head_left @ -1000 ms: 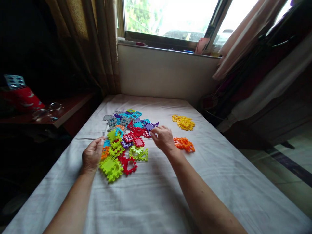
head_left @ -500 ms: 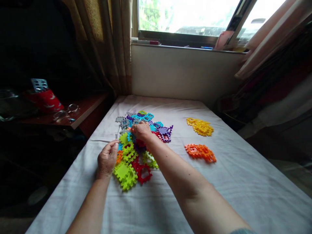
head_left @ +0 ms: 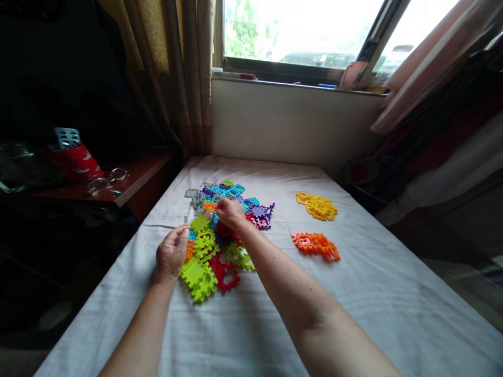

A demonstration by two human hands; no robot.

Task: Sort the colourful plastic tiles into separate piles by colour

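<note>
A heap of interlocking plastic tiles [head_left: 220, 230] in green, red, blue, purple and grey lies on a white sheet [head_left: 275, 324]. My right hand [head_left: 231, 212] reaches across the heap, its fingers pinched on an orange tile [head_left: 209, 207] at the heap's far left. My left hand [head_left: 171, 255] rests at the heap's left edge with fingers curled against the green tiles; what it holds, if anything, is hidden. Apart to the right lie a group of yellow tiles [head_left: 317, 205] and a group of orange tiles [head_left: 315, 245].
A wall and window sill [head_left: 294, 86] close off the far end, with curtains [head_left: 181, 73] on both sides. A dark wooden shelf [head_left: 129, 180] at left bears a red pouch [head_left: 73, 161] and glasses [head_left: 108, 180]. The sheet's right edge drops to the floor.
My right hand swung from the middle of the sheet leftward over the heap and closed on an orange tile. My left hand stayed at the heap's left edge. The view shifted slightly.
</note>
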